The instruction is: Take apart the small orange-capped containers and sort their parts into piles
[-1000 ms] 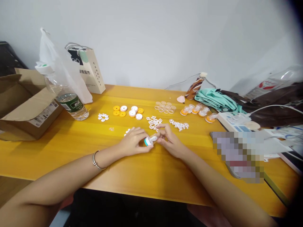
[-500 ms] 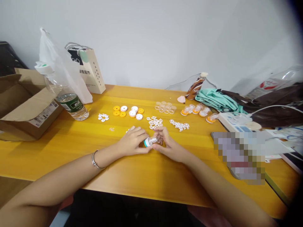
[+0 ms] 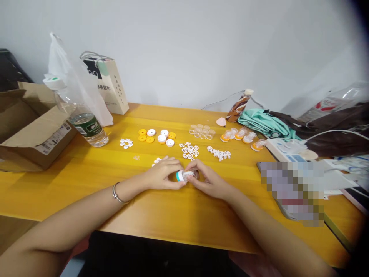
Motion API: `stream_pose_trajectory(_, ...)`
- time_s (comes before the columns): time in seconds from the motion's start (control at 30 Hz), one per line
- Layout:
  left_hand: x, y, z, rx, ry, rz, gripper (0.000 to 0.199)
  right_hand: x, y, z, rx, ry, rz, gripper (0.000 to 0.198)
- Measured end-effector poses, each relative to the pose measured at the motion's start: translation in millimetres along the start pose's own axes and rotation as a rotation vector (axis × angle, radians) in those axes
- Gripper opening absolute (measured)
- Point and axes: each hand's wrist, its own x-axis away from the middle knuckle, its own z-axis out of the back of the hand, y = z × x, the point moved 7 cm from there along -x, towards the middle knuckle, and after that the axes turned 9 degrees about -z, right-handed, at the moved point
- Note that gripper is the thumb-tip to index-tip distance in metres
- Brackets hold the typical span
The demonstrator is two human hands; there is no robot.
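Between my two hands lies a small clear plastic capsule (image 3: 188, 174) with a white and teal base, tilted on its side. My left hand (image 3: 165, 174) grips the base end between thumb and fingers. Thumb and fingers of my right hand (image 3: 210, 179) close on the clear end and hide part of it. Just behind my left hand sit small white pieces (image 3: 156, 161). White openwork wheel-like parts (image 3: 189, 151) lie beyond the capsule, and more white openwork parts (image 3: 219, 153) are past my right hand.
Orange and white discs (image 3: 162, 137), clear cups (image 3: 201, 131) and orange-based capsules (image 3: 240, 133) lie farther back. A water bottle (image 3: 88, 125) and cardboard box (image 3: 34, 144) stand left. A brown drink bottle (image 3: 239, 106), green cloth (image 3: 266, 122) and blurred flat device (image 3: 288, 192) are right.
My right fingers have moved from the far side of the capsule onto its clear end. The capsule has shifted slightly right, and small white pieces behind my left hand show more.
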Motion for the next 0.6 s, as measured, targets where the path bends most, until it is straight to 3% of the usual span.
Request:
stream_pose_trajectory(0.13, 3, -8, 3, 0.123, 0.018, -0.013, 0.024, 6, -7, 25, -0.037, 0.231, 0.163, 0.010)
stream_pose_trajectory(0.2, 4, -13, 6, 0.133, 0.058, 0.003, 0.024, 6, 2, 39, -0.058, 0.381, 0.123, 0.015)
stream_pose_trajectory(0.33, 4, -10, 9, 0.147, 0.124, 0.001, 0.021, -3, 35, 61, -0.067, 0.601, -0.088, 0.024)
stream_pose_trajectory(0.47, 3, -1, 8, 0.209, 0.155, -0.025, 0.027, -28, 61, 77, 0.119, 0.623, -0.292, 0.029)
stream_pose_trajectory(0.6, 5, -2, 9, 0.242, 0.233, -0.014, 0.037, -68, 63, 88, 0.401, 0.549, -0.339, 0.026)
